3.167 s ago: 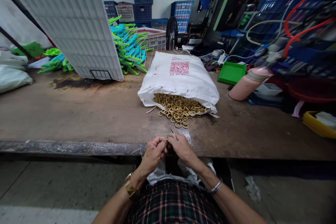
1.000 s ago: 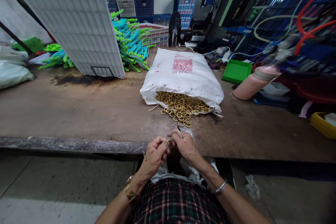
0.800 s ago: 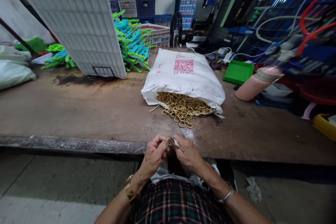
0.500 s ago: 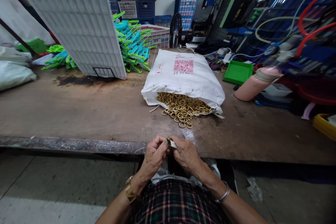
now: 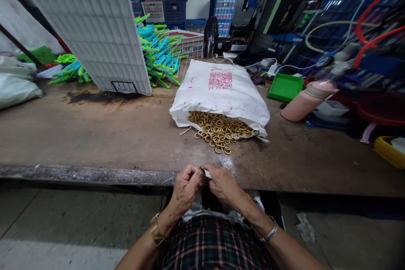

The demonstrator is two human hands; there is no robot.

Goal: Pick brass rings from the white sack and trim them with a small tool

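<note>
Close together at the table's front edge, both hands meet over my lap. My left hand [image 5: 186, 183] is closed in a pinch on a small brass ring [image 5: 201, 169], mostly hidden by the fingers. My right hand [image 5: 223, 181] is wrapped round a small tool [image 5: 206, 173] with a pale side and a dark tip, which touches the ring. Just beyond them a white sack [image 5: 221, 88] with red print lies on its side, its mouth toward me. Brass rings [image 5: 218, 130] spill from it onto the wood.
On the wooden table [image 5: 95, 139] a white ribbed panel [image 5: 95, 29] stands at left, with green and blue plastic pieces [image 5: 161, 52] behind. To the right are a green tray [image 5: 285, 87], a pink bottle [image 5: 306, 101] and a yellow container [image 5: 390, 152].
The view has shifted very slightly. Both hands stay together in nearly the same pose, and a little more of the ring shows between the fingers.
</note>
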